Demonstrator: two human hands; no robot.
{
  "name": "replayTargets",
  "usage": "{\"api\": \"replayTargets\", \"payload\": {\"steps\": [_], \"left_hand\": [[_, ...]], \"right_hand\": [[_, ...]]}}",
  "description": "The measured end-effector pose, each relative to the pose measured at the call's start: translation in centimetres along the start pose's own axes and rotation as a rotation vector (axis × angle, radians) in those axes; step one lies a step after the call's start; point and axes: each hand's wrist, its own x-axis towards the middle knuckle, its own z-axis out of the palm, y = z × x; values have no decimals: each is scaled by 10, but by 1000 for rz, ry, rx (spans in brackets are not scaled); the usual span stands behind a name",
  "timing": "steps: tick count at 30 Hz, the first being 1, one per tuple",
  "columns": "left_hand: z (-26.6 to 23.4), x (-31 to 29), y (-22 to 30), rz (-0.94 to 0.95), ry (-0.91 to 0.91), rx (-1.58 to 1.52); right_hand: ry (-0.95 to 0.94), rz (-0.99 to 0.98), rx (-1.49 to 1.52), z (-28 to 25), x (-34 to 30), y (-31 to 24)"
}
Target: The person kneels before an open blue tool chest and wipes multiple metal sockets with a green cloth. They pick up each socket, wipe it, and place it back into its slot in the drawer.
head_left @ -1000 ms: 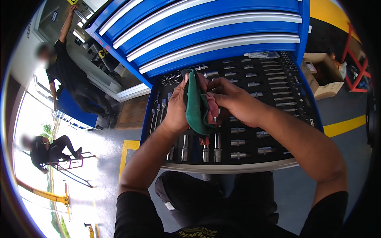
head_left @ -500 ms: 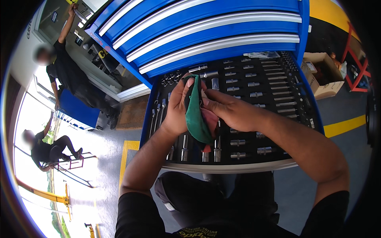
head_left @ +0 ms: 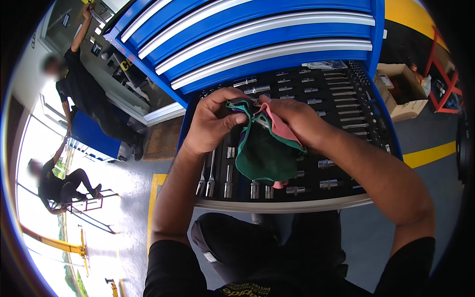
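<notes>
A green and pink cloth rag point(head_left: 267, 153) hangs between my two hands above an open tool drawer. My left hand point(head_left: 215, 121) pinches its upper left edge, thumb pressed on the fabric. At the pink upper right part, my right hand point(head_left: 292, 116) is closed on the cloth, most of its fingers hidden. Whether anything is wrapped in the folds cannot be seen. Below lies the drawer's black insert point(head_left: 316, 143), holding rows of chrome sockets point(head_left: 326, 164), combination wrenches point(head_left: 211, 173) and slim bits point(head_left: 349, 106).
The blue tool cabinet point(head_left: 267, 37) rises behind the drawer. An open cardboard box point(head_left: 403, 94) and a red metal frame point(head_left: 440, 79) stand at right. Two other people are at left, one beside a blue cabinet point(head_left: 94, 131), one on a stand. A clear plastic bag point(head_left: 324, 65) lies at the drawer's back.
The rag has been spread from a narrow fold into a wider hanging piece. My left hand has shifted slightly left and my right hand has turned over the pink part.
</notes>
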Motion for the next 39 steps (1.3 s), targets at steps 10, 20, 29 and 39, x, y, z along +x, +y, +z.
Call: {"api": "replayTargets", "payload": {"steps": [10,20,29,39], "left_hand": [[10,0,-9,70,185,223],[25,2,-14,33,284,115],[23,-4,-10,-51,259,247],[19,-3,-9,132,198,278]], "right_hand": [[-146,16,-71,-11,-1,4],[128,-176,-308,-6,2,-8],[-20,-28,-153,-14,-5,-11],[-57,-69,-186,-17,-1,-19]]}}
